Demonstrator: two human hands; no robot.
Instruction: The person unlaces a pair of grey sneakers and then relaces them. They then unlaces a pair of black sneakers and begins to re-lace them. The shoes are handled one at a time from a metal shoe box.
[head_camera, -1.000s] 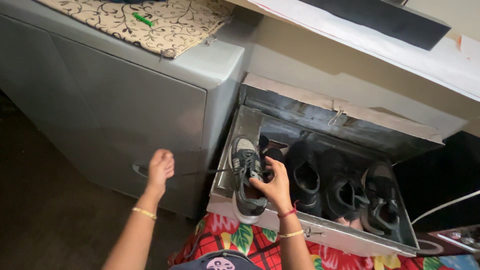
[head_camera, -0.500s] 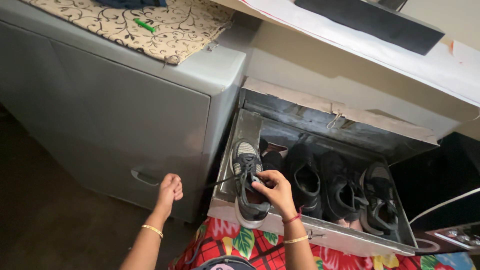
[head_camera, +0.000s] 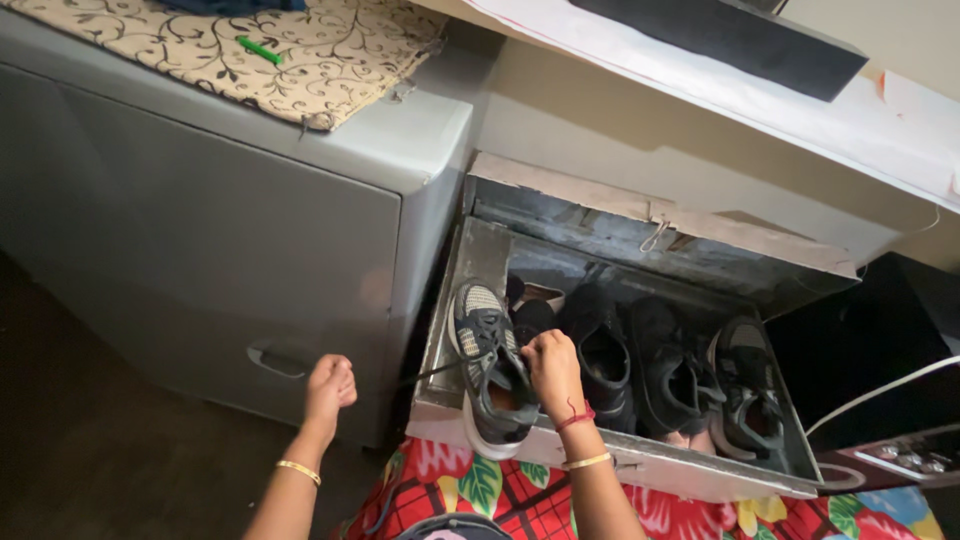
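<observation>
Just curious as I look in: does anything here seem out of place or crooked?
Yes. One grey sneaker sits up on the box's front edge, its lace stretched sideways to the left hand. The right hand holds the sneaker. The other shoes lie down inside.

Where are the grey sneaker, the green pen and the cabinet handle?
grey sneaker (head_camera: 478, 335), head view, on its laced upper.
green pen (head_camera: 258, 49), head view, mid-barrel.
cabinet handle (head_camera: 272, 362), head view, middle of the grip.
</observation>
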